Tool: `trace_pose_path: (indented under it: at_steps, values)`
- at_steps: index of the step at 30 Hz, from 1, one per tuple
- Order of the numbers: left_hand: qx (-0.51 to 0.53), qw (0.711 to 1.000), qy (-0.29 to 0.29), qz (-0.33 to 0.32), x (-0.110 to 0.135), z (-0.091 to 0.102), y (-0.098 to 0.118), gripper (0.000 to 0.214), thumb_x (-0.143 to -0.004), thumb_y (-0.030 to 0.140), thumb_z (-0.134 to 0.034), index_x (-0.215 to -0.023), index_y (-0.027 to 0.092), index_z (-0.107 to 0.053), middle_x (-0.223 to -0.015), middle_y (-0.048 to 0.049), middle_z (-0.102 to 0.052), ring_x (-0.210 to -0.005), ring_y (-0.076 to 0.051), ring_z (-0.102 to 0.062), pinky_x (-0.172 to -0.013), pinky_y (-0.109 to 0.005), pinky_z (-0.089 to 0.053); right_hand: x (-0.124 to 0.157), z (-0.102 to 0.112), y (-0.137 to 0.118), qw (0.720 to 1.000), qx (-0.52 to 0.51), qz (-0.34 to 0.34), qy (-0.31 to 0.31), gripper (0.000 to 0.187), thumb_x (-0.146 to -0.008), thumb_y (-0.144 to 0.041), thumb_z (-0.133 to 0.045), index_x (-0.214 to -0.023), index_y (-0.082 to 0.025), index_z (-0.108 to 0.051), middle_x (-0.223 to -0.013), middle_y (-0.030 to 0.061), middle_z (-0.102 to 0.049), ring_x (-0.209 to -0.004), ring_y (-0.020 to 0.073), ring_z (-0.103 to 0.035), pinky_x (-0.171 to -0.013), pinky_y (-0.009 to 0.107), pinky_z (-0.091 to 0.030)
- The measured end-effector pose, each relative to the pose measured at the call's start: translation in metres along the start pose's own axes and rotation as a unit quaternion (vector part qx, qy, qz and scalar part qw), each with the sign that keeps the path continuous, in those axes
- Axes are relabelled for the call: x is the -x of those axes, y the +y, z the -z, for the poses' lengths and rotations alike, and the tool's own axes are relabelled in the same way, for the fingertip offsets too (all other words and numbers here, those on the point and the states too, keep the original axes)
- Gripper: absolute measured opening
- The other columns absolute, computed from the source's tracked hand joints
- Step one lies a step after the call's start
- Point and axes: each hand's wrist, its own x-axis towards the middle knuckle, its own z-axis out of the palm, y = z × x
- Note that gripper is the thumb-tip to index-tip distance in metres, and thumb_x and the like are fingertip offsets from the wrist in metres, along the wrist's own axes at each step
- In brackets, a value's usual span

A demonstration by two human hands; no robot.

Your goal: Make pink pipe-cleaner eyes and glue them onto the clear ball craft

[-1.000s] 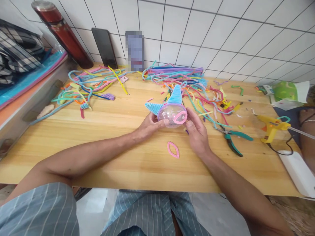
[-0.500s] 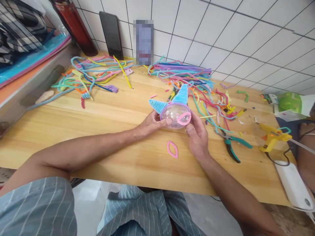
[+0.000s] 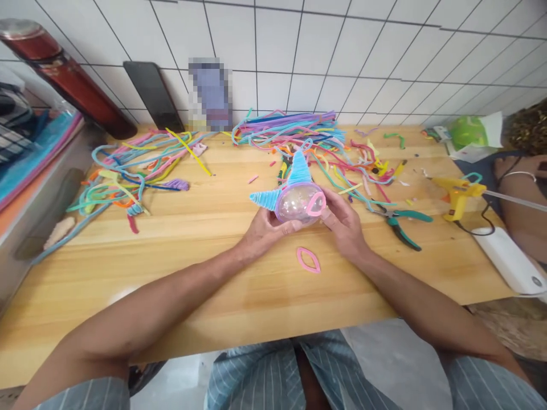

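Observation:
My left hand (image 3: 267, 230) is closed round the left and lower side of a clear plastic ball (image 3: 294, 208). A purple pipe-cleaner ring edges this ball, and two pointed ears (image 3: 299, 169) wound from light-blue pipe cleaner stick out from it. At the ball's right side my right hand (image 3: 345, 225) is closed, thumb in front and fingers partly hidden behind. Beside that thumb, a pink pipe-cleaner loop (image 3: 323, 200) lies against the ball. A second pink pipe-cleaner loop (image 3: 301, 258), leaf-shaped, rests flat on the table below the hands.
Pliers (image 3: 398, 225) and a yellow glue gun (image 3: 457, 196) lie to the right, near a white power bank-like box (image 3: 510, 259). Pipe cleaners (image 3: 290, 125) are heaped along the wall and at left (image 3: 115, 165). A phone (image 3: 152, 94) and red flask (image 3: 72, 85) stand behind. Another person's arm (image 3: 521, 191) is at right.
The view has shifted, so the table's things sit differently in it. The ball has turned slightly, with its ears more to the left, and both hands remain on it.

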Motion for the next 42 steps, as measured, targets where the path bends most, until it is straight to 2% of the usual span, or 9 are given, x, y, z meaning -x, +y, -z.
trace_pose_path:
  at_steps: [8, 12, 20, 24, 28, 31, 35, 38, 42]
  values:
    - [-0.034, 0.999, 0.022, -0.016, -0.004, -0.004, 0.008, 0.106, -0.066, 0.074, -0.104, -0.151, 0.022, -0.066, -0.135, -0.0159, -0.083, -0.14, -0.04, -0.074, -0.13, -0.06, -0.053, -0.002, -0.001, 0.002, 1.0, 0.008, -0.004, -0.016, 0.06, -0.098, -0.067, -0.084, -0.148, -0.035, -0.076, -0.158, 0.0076, -0.077, -0.144, 0.0317, -0.075, -0.122, 0.052, -0.063]
    - [-0.043, 0.998, 0.032, -0.031, -0.004, -0.004, 0.007, 0.1, -0.067, 0.072, -0.104, -0.147, 0.024, -0.067, -0.14, -0.0158, -0.082, -0.14, -0.039, -0.073, -0.128, -0.06, -0.054, -0.002, 0.001, 0.006, 0.999, 0.033, 0.021, -0.009, 0.06, -0.1, -0.07, -0.08, -0.149, -0.036, -0.073, -0.156, 0.0082, -0.078, -0.142, 0.0314, -0.074, -0.122, 0.053, -0.062]
    - [-0.052, 0.994, 0.062, -0.073, -0.007, -0.004, 0.002, 0.092, -0.067, 0.078, -0.101, -0.137, 0.024, -0.071, -0.135, -0.0135, -0.083, -0.138, -0.039, -0.074, -0.125, -0.054, -0.056, -0.011, 0.016, 0.006, 0.964, 0.171, 0.163, 0.122, 0.051, -0.1, -0.072, -0.076, -0.133, -0.034, -0.07, -0.124, 0.0082, -0.077, -0.115, 0.0288, -0.078, -0.106, 0.051, -0.066]
    - [-0.056, 0.992, 0.081, -0.074, -0.01, -0.002, 0.001, 0.094, -0.063, 0.078, -0.102, -0.134, 0.025, -0.072, -0.128, -0.0122, -0.084, -0.137, -0.039, -0.073, -0.123, -0.054, -0.057, -0.017, 0.019, -0.001, 0.941, 0.213, 0.227, 0.135, 0.037, -0.103, -0.068, -0.073, -0.113, -0.032, -0.073, -0.105, 0.007, -0.075, -0.098, 0.0281, -0.077, -0.095, 0.051, -0.067]
    - [-0.064, 0.991, 0.087, -0.08, -0.01, -0.002, 0.0, 0.094, -0.061, 0.08, -0.103, -0.132, 0.025, -0.073, -0.121, -0.0117, -0.085, -0.141, -0.04, -0.071, -0.122, -0.053, -0.057, -0.01, 0.022, -0.03, 0.938, 0.234, 0.244, 0.079, 0.025, -0.107, -0.054, -0.074, -0.097, -0.031, -0.075, -0.095, 0.0045, -0.075, -0.094, 0.0264, -0.074, -0.096, 0.05, -0.064]
    - [-0.07, 0.991, 0.084, -0.075, -0.01, -0.002, 0.0, 0.088, -0.062, 0.08, -0.102, -0.124, 0.024, -0.075, -0.122, -0.0117, -0.085, -0.139, -0.04, -0.071, -0.123, -0.053, -0.057, 0.009, 0.028, -0.057, 0.932, 0.294, 0.211, -0.034, 0.014, -0.107, -0.041, -0.077, -0.097, -0.032, -0.078, -0.094, 0.0034, -0.078, -0.09, 0.0246, -0.074, -0.093, 0.046, -0.063]
    - [-0.066, 0.992, 0.074, -0.078, -0.01, -0.001, -0.003, 0.078, -0.066, 0.073, -0.102, -0.119, 0.022, -0.076, -0.126, -0.0133, -0.084, -0.138, -0.039, -0.072, -0.124, -0.051, -0.056, 0.049, 0.034, -0.062, 0.885, 0.376, 0.19, -0.196, 0.009, -0.106, -0.036, -0.074, -0.104, -0.031, -0.08, -0.096, 0.0041, -0.082, -0.092, 0.0262, -0.077, -0.085, 0.043, -0.063]
    - [-0.066, 0.992, 0.071, -0.082, -0.012, -0.001, -0.006, 0.076, -0.066, 0.07, -0.103, -0.118, 0.021, -0.076, -0.129, -0.0133, -0.084, -0.131, -0.037, -0.074, -0.122, -0.051, -0.056, 0.078, 0.032, -0.045, 0.86, 0.429, 0.168, -0.219, 0.013, -0.108, -0.033, -0.071, -0.116, -0.029, -0.079, -0.111, 0.0082, -0.083, -0.101, 0.0282, -0.079, -0.087, 0.043, -0.064]
    - [-0.064, 0.993, 0.064, -0.081, -0.014, -0.001, -0.008, 0.078, -0.066, 0.068, -0.104, -0.121, 0.02, -0.076, -0.128, -0.0136, -0.084, -0.127, -0.036, -0.076, -0.12, -0.05, -0.057, 0.096, 0.019, -0.026, 0.86, 0.453, 0.146, -0.187, 0.012, -0.11, -0.032, -0.068, -0.114, -0.029, -0.079, -0.111, 0.0092, -0.08, -0.102, 0.0273, -0.078, -0.086, 0.042, -0.064]
